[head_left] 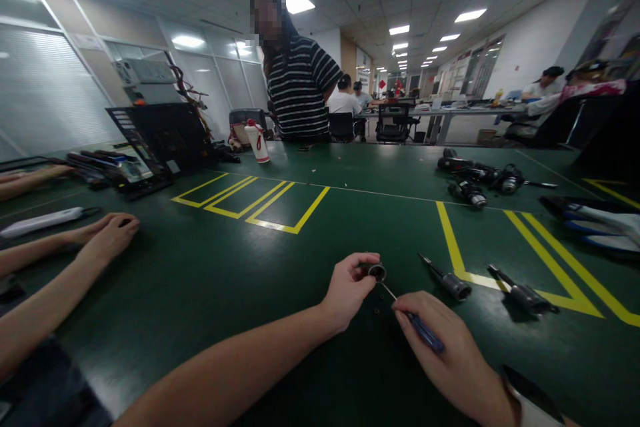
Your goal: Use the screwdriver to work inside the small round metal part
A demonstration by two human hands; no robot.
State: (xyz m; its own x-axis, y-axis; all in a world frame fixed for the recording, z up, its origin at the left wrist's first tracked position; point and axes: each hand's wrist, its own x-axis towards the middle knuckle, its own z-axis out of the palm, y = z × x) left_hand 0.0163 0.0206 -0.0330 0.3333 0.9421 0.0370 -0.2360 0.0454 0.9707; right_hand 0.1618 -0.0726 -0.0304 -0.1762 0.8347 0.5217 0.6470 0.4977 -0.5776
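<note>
My left hand (pixel 347 287) pinches a small dark round part (pixel 376 271) just above the green table (pixel 210 267). In my right hand (pixel 453 353) is a blue-handled screwdriver (pixel 417 325), fingers closed on it, and its thin shaft points up to the round part. A tiny dark screw (pixel 376 311) lies on the table between my hands. Two dark tool bits with thin shafts lie to the right, one (pixel 447 279) near the round part, the other (pixel 523 292) on the yellow line.
A co-worker's hands (pixel 107 230) rest on the table at left by a white device (pixel 43 220). A person in a striped shirt (pixel 299 83) stands at the far edge near a white bottle (pixel 258 141). A black computer case (pixel 157 140) stands at back left; black tools (pixel 475 180) lie at back right.
</note>
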